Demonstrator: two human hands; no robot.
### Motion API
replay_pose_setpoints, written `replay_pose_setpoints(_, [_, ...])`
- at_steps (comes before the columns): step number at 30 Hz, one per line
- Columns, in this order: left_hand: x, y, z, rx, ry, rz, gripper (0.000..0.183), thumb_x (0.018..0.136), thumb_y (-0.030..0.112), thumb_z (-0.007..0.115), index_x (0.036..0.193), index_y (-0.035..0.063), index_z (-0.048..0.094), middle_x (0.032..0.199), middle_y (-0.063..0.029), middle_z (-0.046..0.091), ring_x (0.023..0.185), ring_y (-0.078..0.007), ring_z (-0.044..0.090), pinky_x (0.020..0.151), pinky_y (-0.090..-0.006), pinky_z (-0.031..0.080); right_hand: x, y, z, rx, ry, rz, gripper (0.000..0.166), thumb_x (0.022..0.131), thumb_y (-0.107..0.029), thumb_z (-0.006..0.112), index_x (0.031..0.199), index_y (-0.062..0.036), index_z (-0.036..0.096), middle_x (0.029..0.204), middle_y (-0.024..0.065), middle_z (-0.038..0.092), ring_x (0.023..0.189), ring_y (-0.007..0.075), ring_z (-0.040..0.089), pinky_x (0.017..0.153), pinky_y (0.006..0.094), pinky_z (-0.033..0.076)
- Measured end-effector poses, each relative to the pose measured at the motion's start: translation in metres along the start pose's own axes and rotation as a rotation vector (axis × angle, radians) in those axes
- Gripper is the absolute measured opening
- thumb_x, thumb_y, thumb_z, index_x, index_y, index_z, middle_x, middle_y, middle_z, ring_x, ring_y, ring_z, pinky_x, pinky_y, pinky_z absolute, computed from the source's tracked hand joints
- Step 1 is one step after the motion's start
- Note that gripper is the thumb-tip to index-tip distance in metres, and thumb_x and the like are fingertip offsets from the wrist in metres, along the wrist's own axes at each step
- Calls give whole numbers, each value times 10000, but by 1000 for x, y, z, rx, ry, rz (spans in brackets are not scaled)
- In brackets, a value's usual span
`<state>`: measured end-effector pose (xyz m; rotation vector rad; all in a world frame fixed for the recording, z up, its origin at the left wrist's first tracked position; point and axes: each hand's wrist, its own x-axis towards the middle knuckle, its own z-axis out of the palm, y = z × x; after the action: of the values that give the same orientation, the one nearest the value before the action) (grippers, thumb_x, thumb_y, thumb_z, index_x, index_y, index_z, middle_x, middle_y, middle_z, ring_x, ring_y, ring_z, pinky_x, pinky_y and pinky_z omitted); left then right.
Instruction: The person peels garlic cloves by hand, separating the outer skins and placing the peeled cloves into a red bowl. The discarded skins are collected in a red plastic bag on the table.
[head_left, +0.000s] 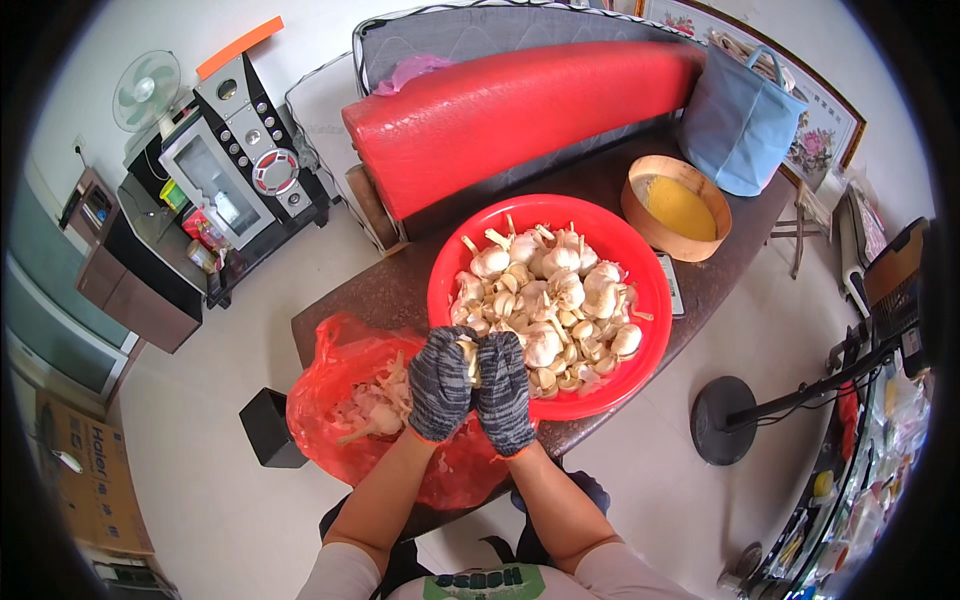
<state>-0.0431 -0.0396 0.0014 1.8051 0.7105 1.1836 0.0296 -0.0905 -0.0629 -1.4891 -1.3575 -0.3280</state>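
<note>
Both my hands wear dark grey knitted gloves with orange cuffs. My left hand and my right hand meet at the near left rim of a red plastic basin, closed around a piece of garlic that shows between them. Whole garlic bulbs with short stems and loose cloves fill the basin. To the left and partly under my hands, an open red plastic bag contains garlic skins and dry stems. My fingertips are partly hidden.
The dark table carries a round wooden container with yellow grains, a phone and a blue bag. A red padded backrest lies beyond. Right of the table is a black round stand base; a black box stands left.
</note>
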Motion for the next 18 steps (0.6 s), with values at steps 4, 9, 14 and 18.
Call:
replay_pose_setpoints(4, [6,-6,0,99,4,15,300,872,262,360,855,19,534,754,-111,577,674,-199,556,623,-298,432,9,-8,0,155,11,154,453,730,-23,553,1157,31,414,1117,205,471,1047,357,452,922,409,343])
replay_pose_setpoints(9, [14,-18,5,-88,25,-120,189,849,162,397,858,17,517,757,-115,577,674,-226,562,616,-319,439,18,-3,-6,328,104,171,501,689,-30,621,1145,18,419,988,174,515,897,310,535,818,370,428])
replay_pose_setpoints(14, [33,-46,4,258,-182,134,191,855,165,409,919,40,539,839,-65,583,749,-166,553,699,-287,451,21,8,-15,1769,116,900,348,789,-208,571,1080,-51,464,861,102,532,722,218,538,604,314,460])
replay_pose_setpoints(18, [56,-33,12,-291,-236,-550,285,890,218,384,1056,45,537,922,-101,568,854,-190,541,798,-296,410,37,1,-21,1607,260,1090,356,843,-394,484,1042,-99,485,720,50,525,567,150,502,436,262,417])
